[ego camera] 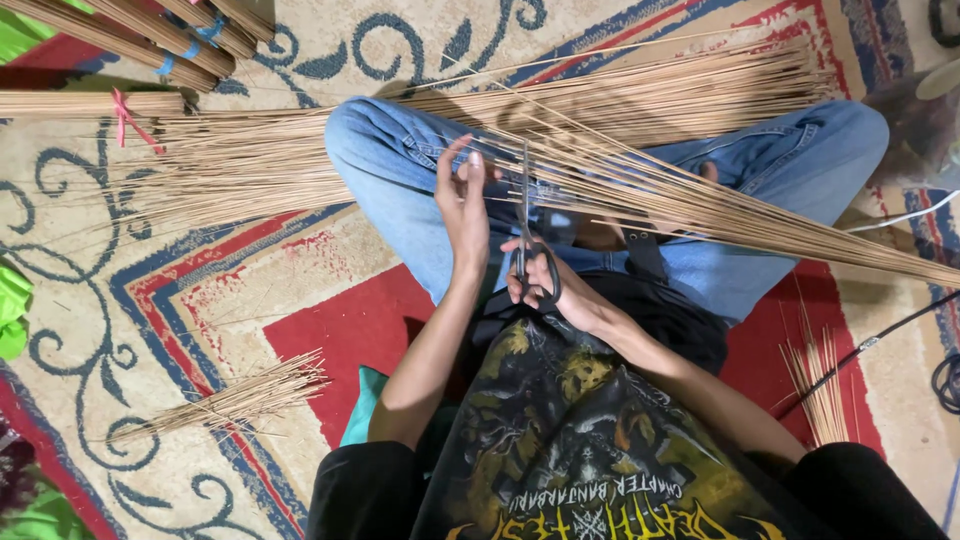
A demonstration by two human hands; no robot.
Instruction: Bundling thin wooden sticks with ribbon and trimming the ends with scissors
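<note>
— Those scissors [524,215] are pointing up right beside the left hand [463,200]; could the blades be nicking a finger?

— Possibly. The right hand [545,285] is gripping the black handles, while the left is pinching thin, stiff tan sticks [640,175] lying fanned across the lap.

— They're looking brittle.

— Yes, dry and straight. One could be springing loose onto the patterned carpet [200,300].

Thin tan sticks [640,180] fanned across lap; black scissors [527,235] upright, blades among sticks.
</note>
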